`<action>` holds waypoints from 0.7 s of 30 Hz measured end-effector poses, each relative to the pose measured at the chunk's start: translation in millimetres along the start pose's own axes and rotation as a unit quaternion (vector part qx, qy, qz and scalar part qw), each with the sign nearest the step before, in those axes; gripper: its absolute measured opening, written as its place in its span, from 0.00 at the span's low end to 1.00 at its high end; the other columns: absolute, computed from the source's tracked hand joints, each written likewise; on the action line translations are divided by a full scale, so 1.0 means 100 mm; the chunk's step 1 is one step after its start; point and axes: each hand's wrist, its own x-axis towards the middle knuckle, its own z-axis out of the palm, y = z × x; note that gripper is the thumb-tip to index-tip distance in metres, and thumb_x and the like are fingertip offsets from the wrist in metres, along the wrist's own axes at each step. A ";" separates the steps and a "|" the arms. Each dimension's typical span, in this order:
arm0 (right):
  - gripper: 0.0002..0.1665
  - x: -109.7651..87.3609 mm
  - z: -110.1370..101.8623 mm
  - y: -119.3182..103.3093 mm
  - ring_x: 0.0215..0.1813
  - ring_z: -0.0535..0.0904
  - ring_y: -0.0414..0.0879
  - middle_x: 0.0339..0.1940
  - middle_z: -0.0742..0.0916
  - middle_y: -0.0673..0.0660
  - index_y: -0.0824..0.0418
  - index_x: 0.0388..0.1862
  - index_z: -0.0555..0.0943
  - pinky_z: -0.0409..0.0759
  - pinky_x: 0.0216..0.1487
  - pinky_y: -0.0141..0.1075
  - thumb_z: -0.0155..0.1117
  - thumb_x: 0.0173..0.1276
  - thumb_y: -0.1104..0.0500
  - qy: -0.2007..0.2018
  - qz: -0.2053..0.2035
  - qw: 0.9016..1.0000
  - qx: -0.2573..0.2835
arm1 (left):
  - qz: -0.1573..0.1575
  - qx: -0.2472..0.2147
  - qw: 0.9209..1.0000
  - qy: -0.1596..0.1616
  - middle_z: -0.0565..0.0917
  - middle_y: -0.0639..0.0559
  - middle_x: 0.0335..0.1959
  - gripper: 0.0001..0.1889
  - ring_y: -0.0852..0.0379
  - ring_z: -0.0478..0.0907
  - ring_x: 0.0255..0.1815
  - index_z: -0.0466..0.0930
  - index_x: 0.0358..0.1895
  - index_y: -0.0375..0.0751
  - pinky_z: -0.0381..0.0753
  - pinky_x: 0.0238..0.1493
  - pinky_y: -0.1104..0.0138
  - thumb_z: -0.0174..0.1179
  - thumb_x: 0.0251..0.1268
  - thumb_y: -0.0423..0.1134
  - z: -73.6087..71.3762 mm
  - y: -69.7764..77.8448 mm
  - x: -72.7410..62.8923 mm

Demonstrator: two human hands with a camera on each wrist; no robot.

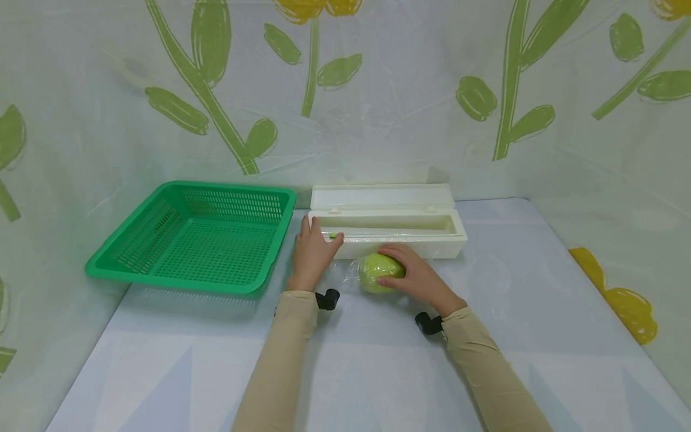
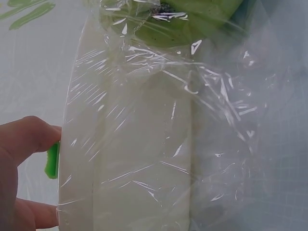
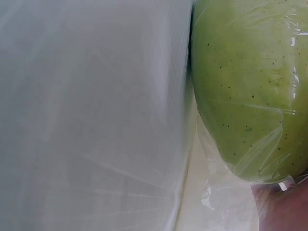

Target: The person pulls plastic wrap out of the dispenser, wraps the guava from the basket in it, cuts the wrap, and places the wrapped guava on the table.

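Observation:
A green pear (image 1: 375,273) under clear plastic wrap (image 2: 216,106) is gripped by my right hand (image 1: 415,279), fingers over its top and thumb on the near side. In the right wrist view the pear's speckled skin (image 3: 250,91) shows through the film. The wrap stretches from the pear to a white cling film box (image 1: 399,247) with its lid raised. At the box's left end is my left hand (image 1: 312,252), thumb and fingers spread. Its thumb touches a small green slider cutter (image 2: 52,161) on the box's edge; another finger touches that edge lower down in the left wrist view.
Left of the box stands a green perforated basket (image 1: 259,282), nothing inside it. The box's lid (image 1: 383,197) leans back toward the flower-patterned curtain (image 1: 388,108) behind. A pale cloth (image 1: 367,372) covers the table.

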 end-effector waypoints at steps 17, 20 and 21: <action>0.39 -0.01 -0.01 -0.02 0.62 0.61 0.45 0.61 0.69 0.47 0.52 0.59 0.70 0.59 0.60 0.44 0.64 0.50 0.37 -0.007 0.012 1.000 0.005 | 0.012 -0.004 1.000 0.011 0.48 0.44 0.69 0.38 0.39 0.60 0.59 0.52 0.67 0.37 0.64 0.53 0.50 0.48 0.59 0.57 0.00 -0.05 0.02; 0.39 0.00 -0.01 -0.01 0.62 0.61 0.45 0.61 0.68 0.47 0.51 0.59 0.70 0.58 0.61 0.43 0.64 0.50 0.37 -0.007 0.015 1.000 0.005 | 0.018 -0.007 1.000 0.015 0.49 0.43 0.69 0.37 0.39 0.60 0.60 0.54 0.67 0.37 0.64 0.54 0.49 0.48 0.60 0.55 0.00 -0.07 0.03; 0.39 0.00 -0.01 -0.01 0.63 0.61 0.45 0.61 0.68 0.46 0.51 0.59 0.69 0.58 0.61 0.43 0.64 0.50 0.37 -0.007 0.015 1.000 0.006 | 0.018 -0.008 1.000 0.016 0.49 0.43 0.69 0.36 0.40 0.60 0.60 0.54 0.67 0.36 0.64 0.54 0.49 0.48 0.60 0.55 0.00 -0.07 0.03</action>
